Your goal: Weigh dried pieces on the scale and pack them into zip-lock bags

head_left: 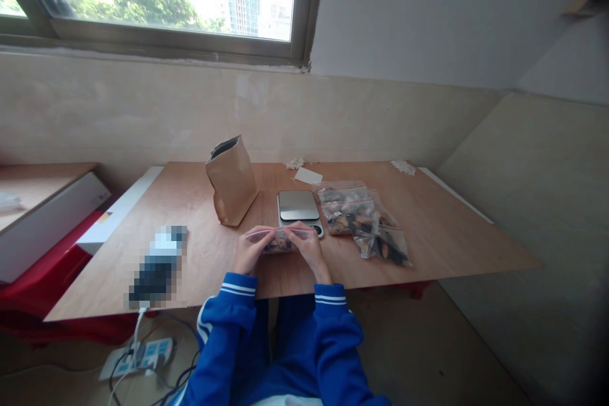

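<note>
Both my hands hold a small clear zip bag (pixel 280 243) by its red-lined seal, just in front of the scale. My left hand (pixel 247 250) pinches one end and my right hand (pixel 309 247) pinches the other. Dark and tan pieces fill the bag's lower part. Directly behind my hands is a silver digital kitchen scale (pixel 299 206), with its front partly hidden by the bag. To the right lie two filled zip bags (pixel 349 209) (pixel 383 246) of similar pieces. A kraft paper bag (pixel 232 183) stands open to the left of the scale.
The items stand on a plywood tabletop (pixel 404 235). A pixelated object (pixel 157 266) with a white cable lies at its left. A white paper slip (pixel 307 175) and crumpled tissue (pixel 403 167) lie at the back. A power strip (pixel 137 355) sits on the floor.
</note>
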A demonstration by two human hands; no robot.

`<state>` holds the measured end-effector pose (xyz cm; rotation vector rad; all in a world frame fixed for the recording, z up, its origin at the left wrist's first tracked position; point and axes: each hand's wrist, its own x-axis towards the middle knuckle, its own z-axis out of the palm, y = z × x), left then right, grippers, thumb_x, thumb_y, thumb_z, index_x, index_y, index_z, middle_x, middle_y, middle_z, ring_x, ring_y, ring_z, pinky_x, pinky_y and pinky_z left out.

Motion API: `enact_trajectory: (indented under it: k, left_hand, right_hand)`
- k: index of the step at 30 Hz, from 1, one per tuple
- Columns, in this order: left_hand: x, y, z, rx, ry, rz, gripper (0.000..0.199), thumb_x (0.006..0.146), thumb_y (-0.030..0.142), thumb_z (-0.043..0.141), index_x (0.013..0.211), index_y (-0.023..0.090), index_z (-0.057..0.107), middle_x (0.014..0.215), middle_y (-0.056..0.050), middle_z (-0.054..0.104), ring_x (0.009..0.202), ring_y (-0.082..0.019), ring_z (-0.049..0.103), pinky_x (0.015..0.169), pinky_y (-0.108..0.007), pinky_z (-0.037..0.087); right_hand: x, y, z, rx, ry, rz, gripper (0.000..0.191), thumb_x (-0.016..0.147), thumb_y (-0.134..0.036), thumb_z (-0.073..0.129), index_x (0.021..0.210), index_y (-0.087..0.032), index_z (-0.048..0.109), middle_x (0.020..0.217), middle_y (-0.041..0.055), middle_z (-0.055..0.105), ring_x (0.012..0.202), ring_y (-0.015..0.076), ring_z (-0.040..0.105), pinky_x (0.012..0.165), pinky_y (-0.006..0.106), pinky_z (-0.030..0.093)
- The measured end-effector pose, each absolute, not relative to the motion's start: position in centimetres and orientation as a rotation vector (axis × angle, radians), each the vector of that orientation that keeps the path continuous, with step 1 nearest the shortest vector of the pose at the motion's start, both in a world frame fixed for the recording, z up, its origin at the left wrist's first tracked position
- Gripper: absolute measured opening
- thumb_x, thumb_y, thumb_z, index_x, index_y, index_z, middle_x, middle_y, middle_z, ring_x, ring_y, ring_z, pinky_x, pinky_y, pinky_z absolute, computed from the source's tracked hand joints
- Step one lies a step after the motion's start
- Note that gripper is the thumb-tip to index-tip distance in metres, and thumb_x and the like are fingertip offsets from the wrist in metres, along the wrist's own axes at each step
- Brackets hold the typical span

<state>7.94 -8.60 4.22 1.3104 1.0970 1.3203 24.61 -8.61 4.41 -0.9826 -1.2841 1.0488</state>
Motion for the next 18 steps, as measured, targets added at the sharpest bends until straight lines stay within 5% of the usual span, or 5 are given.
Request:
enact_trajectory:
  k: [18]
  left_hand:
    - [8.7,-9.0,4.8,1.341,1.033,1.406,0.023,0.075,0.035,0.073,0.083,0.014,0.071,0.083,-0.005,0.072,0.079,-0.017,0.066,0.074,-0.027,0.052]
  right_hand:
    - [23.1,-8.3,4.1,-0.931,-1.273,0.973,0.017,0.075,-0.036,0.075,0.077,-0.02,0.071,0.078,0.0015,0.068,0.075,0.0174,0.065,0.072,0.029,0.052]
